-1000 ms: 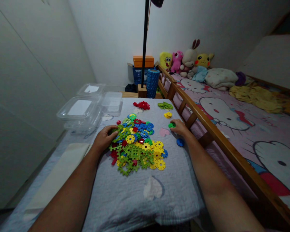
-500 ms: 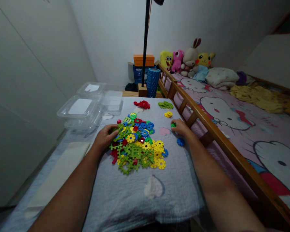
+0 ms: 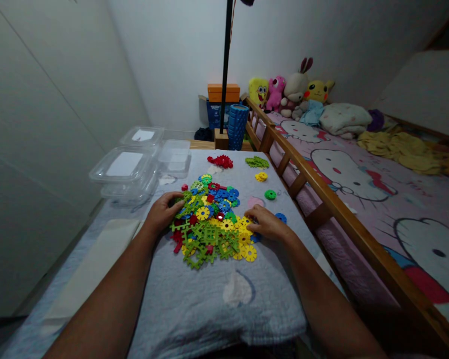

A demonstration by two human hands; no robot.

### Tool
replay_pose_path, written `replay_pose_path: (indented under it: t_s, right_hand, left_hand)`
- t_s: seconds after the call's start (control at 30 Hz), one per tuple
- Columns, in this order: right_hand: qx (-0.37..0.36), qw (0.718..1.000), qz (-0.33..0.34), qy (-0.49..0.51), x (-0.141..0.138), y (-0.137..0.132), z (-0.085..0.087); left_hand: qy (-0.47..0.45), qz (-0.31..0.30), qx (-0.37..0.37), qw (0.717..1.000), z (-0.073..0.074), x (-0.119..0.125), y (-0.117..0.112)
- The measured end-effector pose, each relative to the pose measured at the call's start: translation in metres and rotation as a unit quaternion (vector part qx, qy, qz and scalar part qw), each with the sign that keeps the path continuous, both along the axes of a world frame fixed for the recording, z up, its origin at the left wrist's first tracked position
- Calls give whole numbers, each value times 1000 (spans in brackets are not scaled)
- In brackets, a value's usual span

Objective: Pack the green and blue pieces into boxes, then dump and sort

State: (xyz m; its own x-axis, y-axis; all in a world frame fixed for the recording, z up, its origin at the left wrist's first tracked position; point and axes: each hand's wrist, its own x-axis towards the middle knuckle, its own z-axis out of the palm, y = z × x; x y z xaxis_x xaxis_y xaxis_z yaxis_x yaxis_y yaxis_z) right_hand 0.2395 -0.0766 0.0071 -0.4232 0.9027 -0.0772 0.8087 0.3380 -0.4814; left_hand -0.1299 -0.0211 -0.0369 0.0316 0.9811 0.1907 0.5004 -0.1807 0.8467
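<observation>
A mixed pile of plastic building pieces lies on the cloth, with green square lattice pieces (image 3: 211, 234), yellow flower discs (image 3: 250, 253), blue discs (image 3: 224, 205) and a few red pieces among them. My left hand (image 3: 165, 212) rests at the pile's left edge, fingers curved and apart, the tips touching green pieces. At the right edge my right hand (image 3: 266, 222) reaches over the yellow discs, thumb and fingers apart with nothing seen between them. Beyond it sits a separate green disc group (image 3: 270, 195). Blue discs (image 3: 281, 218) lie just behind its wrist, partly covered.
Farther back are sorted heaps: red pieces (image 3: 220, 161), green lattice pieces (image 3: 257, 162) and yellow discs (image 3: 261, 177). Clear plastic boxes (image 3: 123, 167) stand at the left. A wooden bed rail (image 3: 303, 172) borders the right side, and a black pole (image 3: 225, 65) rises behind.
My right hand has let go of the green disc, leaving it on the cloth, and has moved left and nearer to the yellow discs. My left hand has stayed in place.
</observation>
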Motion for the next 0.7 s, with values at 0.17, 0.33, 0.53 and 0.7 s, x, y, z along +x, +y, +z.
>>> replay_pose_path:
  t_s: [0.17,0.33,0.53,0.7]
  right_hand:
    - [-39,995,-53,71,0,5,4]
    - [-102,971,-75,201,19,36,14]
    - [28,894,-355,274,55,113,27]
    - [50,851,-454,260,65,158,14]
  left_hand:
    - [15,2,-2,1000,2,-1,0]
    - [22,2,4,1000,2,-2,0]
    - [22,-1,-4,1000,3,-1,0]
    - [26,1,4,1000,9,1,-2]
